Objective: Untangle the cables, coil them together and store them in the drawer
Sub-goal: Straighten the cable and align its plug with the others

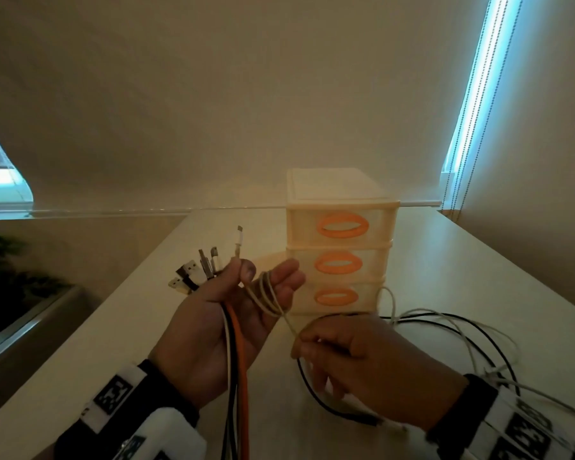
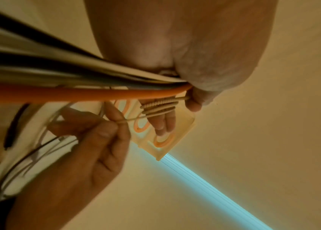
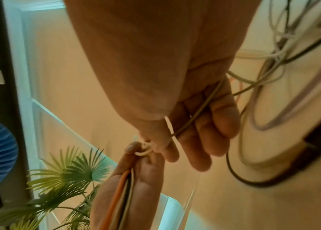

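Beige cord (image 1: pixel 269 295) is looped several turns around the fingers of the left hand (image 1: pixel 233 313), and the right hand (image 1: pixel 362 356) at about four o'clock from it pinches the free run of that same cord between thumb and fingertips, pulling it taut. The left thumb clamps a bundle of cables (image 1: pixel 236 353) against the palm, orange, white and black, with their plugs (image 1: pixel 196 270) fanning out at eleven o'clock. Behind the hands, at one o'clock, the drawer unit (image 1: pixel 341 242) stands on the table (image 1: pixel 478 277) with all three drawers closed.

The risk, as I read it: the loops sit near the fingertips, so a hard tug from the right hand could slide them off and undo the coil. The loose cables (image 1: pixel 462 330) sprawl at three o'clock, crossing one another and draped over the right wrist, so pulling more cord through could drag a knot tight or snag on the wrist band. If the thumb relaxes, the bundle may slip down through the palm.

Hard to tell: the lower run of the bundle drops out of the head view at six o'clock, so its length is unknown. The loose pile is blurred in the right wrist view, and I cannot say how many cables lie in it or which of them joins the beige cord. What the drawers hold is hidden behind their fronts
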Action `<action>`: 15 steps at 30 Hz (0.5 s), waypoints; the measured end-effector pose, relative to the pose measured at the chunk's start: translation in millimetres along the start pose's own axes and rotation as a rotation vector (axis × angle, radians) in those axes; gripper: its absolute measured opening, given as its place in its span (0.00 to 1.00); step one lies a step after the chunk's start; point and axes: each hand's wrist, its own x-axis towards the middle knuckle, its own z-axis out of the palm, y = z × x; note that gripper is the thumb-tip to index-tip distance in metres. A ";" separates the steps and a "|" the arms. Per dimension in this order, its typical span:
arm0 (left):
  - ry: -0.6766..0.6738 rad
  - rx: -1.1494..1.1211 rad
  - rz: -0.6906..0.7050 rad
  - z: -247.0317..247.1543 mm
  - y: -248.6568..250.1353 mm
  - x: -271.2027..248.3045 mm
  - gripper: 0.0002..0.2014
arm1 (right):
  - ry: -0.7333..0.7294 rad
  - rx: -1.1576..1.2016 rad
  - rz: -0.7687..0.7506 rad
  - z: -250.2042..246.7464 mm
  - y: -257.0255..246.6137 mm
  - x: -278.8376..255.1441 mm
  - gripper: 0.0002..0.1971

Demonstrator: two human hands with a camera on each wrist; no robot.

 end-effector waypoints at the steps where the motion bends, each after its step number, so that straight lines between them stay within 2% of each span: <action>1: 0.007 -0.010 0.002 -1.9 2.1 0.5 0.16 | -0.022 -0.023 0.027 2.0 2.8 1.5 0.08; 4: -0.019 -0.014 -0.024 -5.9 3.4 2.2 0.16 | 0.085 -0.191 0.049 0.2 8.4 2.2 0.10; 6: -0.025 -0.007 -0.020 -8.0 3.4 3.9 0.16 | 0.175 -0.226 0.026 -3.6 10.3 0.9 0.14; 7: -0.033 -0.001 -0.014 -8.5 4.4 4.4 0.17 | 0.159 -0.213 0.019 -4.1 10.4 0.6 0.16; 11: -0.052 0.011 -0.012 -11.5 7.6 6.1 0.17 | -0.084 -0.030 -0.016 1.7 13.7 3.1 0.18; 13: -0.049 0.002 -0.005 -13.4 9.3 7.0 0.17 | -0.065 -0.005 0.032 -2.0 19.4 3.7 0.13; 15: -0.067 -0.019 0.002 -16.6 14.5 8.0 0.17 | 0.014 -0.023 0.095 -6.9 25.6 3.1 0.11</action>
